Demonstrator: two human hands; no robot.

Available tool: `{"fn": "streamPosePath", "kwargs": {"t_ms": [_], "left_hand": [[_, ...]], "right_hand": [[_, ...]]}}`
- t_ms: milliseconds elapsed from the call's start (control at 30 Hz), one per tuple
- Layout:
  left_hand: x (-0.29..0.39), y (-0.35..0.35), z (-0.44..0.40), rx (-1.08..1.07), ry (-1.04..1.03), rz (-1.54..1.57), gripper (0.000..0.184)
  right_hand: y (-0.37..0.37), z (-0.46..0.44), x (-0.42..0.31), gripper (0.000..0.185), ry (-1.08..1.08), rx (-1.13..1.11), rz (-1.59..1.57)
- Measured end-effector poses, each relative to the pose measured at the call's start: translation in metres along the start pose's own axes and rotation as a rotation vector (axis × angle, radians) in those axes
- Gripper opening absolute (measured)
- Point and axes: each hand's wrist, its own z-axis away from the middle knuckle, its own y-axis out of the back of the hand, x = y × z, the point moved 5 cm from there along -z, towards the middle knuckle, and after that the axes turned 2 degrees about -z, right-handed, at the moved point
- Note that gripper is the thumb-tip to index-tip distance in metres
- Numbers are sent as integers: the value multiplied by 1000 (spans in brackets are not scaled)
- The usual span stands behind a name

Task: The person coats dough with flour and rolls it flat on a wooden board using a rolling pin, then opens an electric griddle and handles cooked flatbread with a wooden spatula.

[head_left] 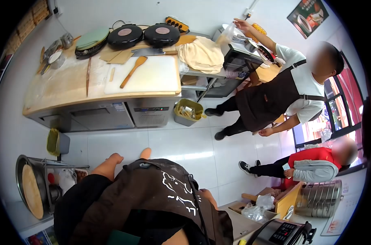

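White board lies at eleven o'clock; I seem between steps, needing to approach, left hand at eight, right hand at five, openness and hold impossible to tell.

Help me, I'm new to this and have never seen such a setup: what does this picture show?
There is no machine. A person wears a camera on the head, looking forward and down past their brown apron. Their left hand is beside the apron, with nothing visibly held; the right hand is too hidden to tell. Across the floor, a counter bears a white board with a wooden spatula on it. Another person stands farther right.
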Motion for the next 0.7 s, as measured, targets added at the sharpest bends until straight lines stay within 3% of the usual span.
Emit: {"fn": "streamPosePath", "kwargs": {"t_ms": [33,133,200,267,333,367,433,467,567,667,700], "left_hand": [[-11,-9,11,-11,-1,20,67],[-17,11,42,20,-24,117,65],[9,46,88,90,28,182,64],[9,22,-7,97,-122,-64,63],[46,70,28,80,-209,18,63],[47,55,-26,114,-300,-91,62],[76,109,40,190,-325,57,59],[89,148,100,146,-266,93,56],[88,207,178,255,-269,165,46],[43,221,158,379,-75,79,34],[27,226,156,512,-46,58,25]], "right_hand": [[-7,-10,15,48,46,-29,-48],[-18,-22,22,50,-84,19,99],[-31,-5,18,52,-81,72,-149],[-53,-9,52,52,26,143,-312],[-74,-14,77,51,127,203,-351],[-84,-11,68,49,150,222,-375],[-112,0,46,45,111,193,-368],[-125,6,33,43,64,160,-354],[-161,20,1,38,-44,71,-304],[-188,39,-27,34,-98,4,-262],[-194,46,-34,32,-111,-8,-253]]}}
